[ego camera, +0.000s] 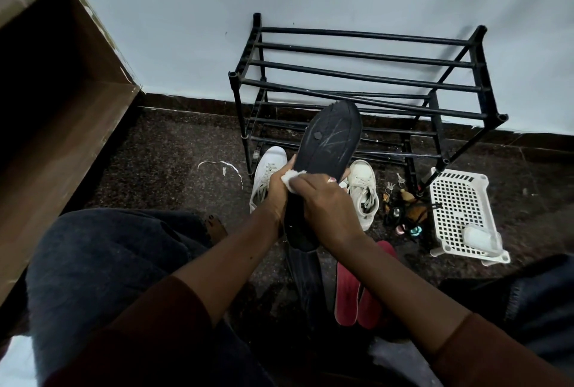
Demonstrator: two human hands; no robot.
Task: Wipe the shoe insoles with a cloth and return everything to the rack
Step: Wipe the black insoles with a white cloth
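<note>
While the left hand [277, 192] wraps its fingers round the left edge of the black insole [329, 141], the right hand [323, 203] curls over the insole's middle from the other side. Its fingers clamp a white cloth [292, 180] against the insole, and the cloth shows only as a small wad where the two hands meet. The insole stands tilted, toe end up, rising above the grip. It covers part of the lower bars of the black rack [372, 82] beyond it, which stands against the wall. Just behind the hands, one to each side, two white sneakers [267, 175] sit on the dark floor before the rack. Below the grip lies a long dark flat piece [306, 278], with a pair of red insoles [357, 287] side by side just to its right. Further right of the hands are keys and small trinkets [400, 206], then a white perforated basket [462, 209] holding a pale rounded object. Well left of the grip stands a brown cabinet [62, 107]. A thin white strip [223, 166] lies on the floor between it and the sneakers.
</note>
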